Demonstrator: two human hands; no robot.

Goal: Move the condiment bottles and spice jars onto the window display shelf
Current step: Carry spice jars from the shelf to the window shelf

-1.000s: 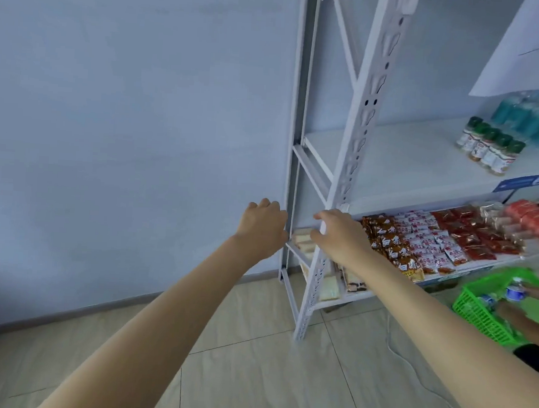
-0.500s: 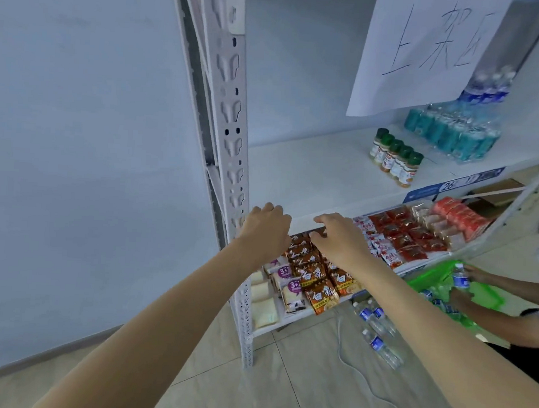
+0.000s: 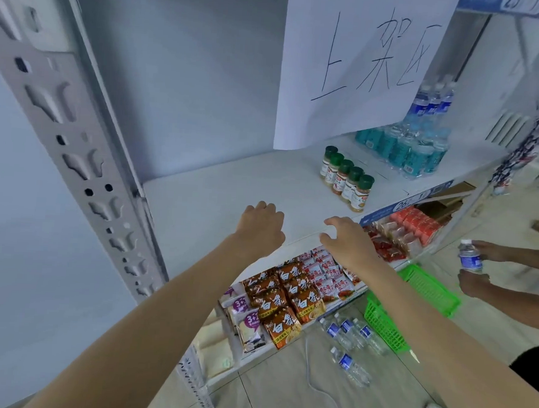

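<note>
Spice jars [image 3: 347,178], five, green-capped: upright in a diagonal row on white shelf [image 3: 218,188], ahead-right of both grips. Right hand [image 3: 347,245] nearer, empty, fingers loosely spread; left hand [image 3: 260,227] empty, curled.

You see a green basket [image 3: 426,295] on the floor; water bottles [image 3: 350,335] lie just left of it, snack packets [image 3: 282,302] farther left, a handwritten paper sign [image 3: 359,61] above.

We cannot read the labels on the spice jars [image 3: 347,179]; they are too small. The hanging paper sign [image 3: 359,61] hides part of the water bottles [image 3: 414,143], and the second person's arms [image 3: 510,275] run off the right edge.
</note>
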